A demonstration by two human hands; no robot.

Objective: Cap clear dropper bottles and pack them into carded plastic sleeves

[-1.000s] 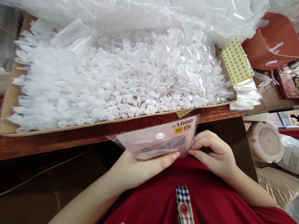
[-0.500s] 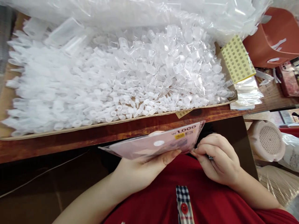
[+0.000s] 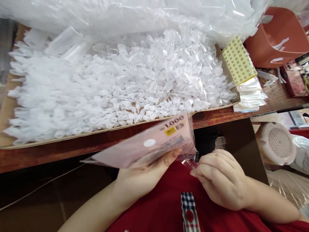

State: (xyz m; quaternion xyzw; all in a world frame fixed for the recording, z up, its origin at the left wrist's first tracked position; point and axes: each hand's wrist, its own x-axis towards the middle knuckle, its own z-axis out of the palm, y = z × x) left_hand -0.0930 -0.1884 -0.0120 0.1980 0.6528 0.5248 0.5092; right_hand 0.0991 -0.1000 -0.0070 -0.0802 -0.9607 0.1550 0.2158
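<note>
My left hand [image 3: 147, 177] grips a flat pink package [image 3: 135, 148] in a clear plastic sleeve, thumb on top and the other fingers hidden underneath. Printed on it are "1,000", a yellow label and a white round spot. Beside its right end, my right hand [image 3: 219, 180] is closed in a pinch on a strip of clear plastic film [image 3: 189, 162] that stretches out from the package's edge. The package is tilted in front of the table edge, above my lap.
A shallow cardboard box [image 3: 116, 129] heaped with small clear plastic caps and nozzles [image 3: 135, 90] fills the table. Right of it lie a yellow sheet of round stickers [image 3: 238, 61], plastic sleeves [image 3: 251, 96] and an orange bin [image 3: 265, 42]. Large plastic bags [image 3: 120, 16] lie behind.
The package has shifted left and turned its face more toward me. My right hand has moved slightly down and away from it, drawing the clear film out from its edge.
</note>
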